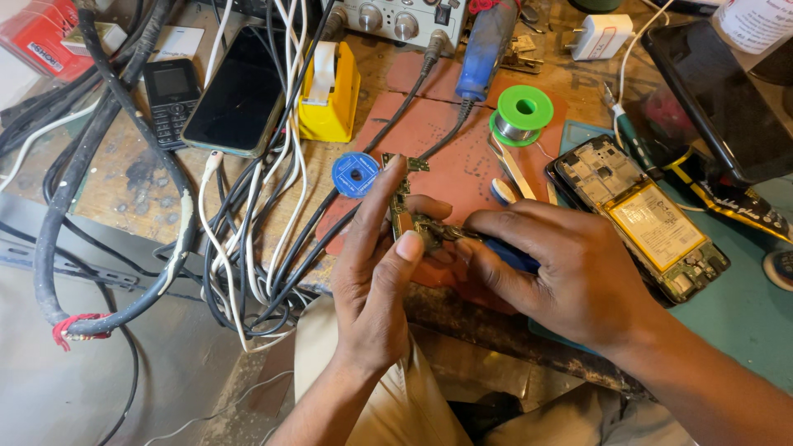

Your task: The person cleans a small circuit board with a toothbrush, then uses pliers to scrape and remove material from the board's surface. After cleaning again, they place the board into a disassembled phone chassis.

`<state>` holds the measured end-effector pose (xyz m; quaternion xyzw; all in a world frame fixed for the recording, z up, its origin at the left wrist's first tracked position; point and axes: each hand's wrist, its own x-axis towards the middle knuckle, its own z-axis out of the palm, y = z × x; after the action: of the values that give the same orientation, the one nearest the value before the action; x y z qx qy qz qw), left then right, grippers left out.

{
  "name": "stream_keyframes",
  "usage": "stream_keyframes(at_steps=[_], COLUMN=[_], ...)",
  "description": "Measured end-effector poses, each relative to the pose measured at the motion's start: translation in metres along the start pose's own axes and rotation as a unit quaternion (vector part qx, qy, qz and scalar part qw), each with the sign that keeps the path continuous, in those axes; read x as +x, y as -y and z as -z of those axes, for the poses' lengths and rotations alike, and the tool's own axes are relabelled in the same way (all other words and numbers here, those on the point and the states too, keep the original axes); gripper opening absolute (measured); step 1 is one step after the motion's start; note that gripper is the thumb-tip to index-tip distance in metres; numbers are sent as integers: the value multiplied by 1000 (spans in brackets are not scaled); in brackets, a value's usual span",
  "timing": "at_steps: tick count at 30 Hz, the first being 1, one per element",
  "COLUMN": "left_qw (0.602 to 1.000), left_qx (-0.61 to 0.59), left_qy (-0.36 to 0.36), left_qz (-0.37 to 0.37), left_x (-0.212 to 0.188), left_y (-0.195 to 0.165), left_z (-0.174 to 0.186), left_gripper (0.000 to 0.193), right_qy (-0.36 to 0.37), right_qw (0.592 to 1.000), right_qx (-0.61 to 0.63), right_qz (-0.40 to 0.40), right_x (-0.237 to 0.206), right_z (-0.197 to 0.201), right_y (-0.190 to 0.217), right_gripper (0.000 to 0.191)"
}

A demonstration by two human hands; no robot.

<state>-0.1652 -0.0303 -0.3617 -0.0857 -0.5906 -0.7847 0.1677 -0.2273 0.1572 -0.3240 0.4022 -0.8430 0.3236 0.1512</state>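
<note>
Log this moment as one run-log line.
left hand: holds circuit board upright | right hand: blue-handled tool at board | opened phone on mat beside right hand

Green solder spool (521, 112); yellow tape dispenser (330, 92); blue-handled tool (510, 256)

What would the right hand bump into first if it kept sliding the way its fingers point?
Probably the small circuit board held by the left hand; the right hand points left at it, its blue-handled tool about touching.
</note>
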Motion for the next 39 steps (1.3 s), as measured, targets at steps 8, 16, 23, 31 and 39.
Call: stream_keyframes(at_steps=[8, 16, 23, 31, 39], left_qw=[996, 999, 999, 999, 994], left_qx=[51, -40, -46, -35, -71], left_qy=[-46, -20, -28, -20, 81], left_qz=[-53, 17, 1, 1, -2], left_x=[2, 1, 2, 1, 5], left_y=[5, -3, 2, 0, -9], left_z=[2, 0, -1, 3, 5], left_gripper=[63, 61, 57, 60, 70], right_qy=[33, 52, 59, 128, 145], right_qw=[995, 992, 989, 954, 888], right_qx=[84, 102, 124, 214, 330], right_qz=[-45, -61, -53, -165, -286], right_x=[1, 2, 2, -2, -5], right_z=[-2, -2, -3, -8, -7], right_y=[1, 1, 0, -12, -21], right_gripper=[27, 27, 27, 32, 33])
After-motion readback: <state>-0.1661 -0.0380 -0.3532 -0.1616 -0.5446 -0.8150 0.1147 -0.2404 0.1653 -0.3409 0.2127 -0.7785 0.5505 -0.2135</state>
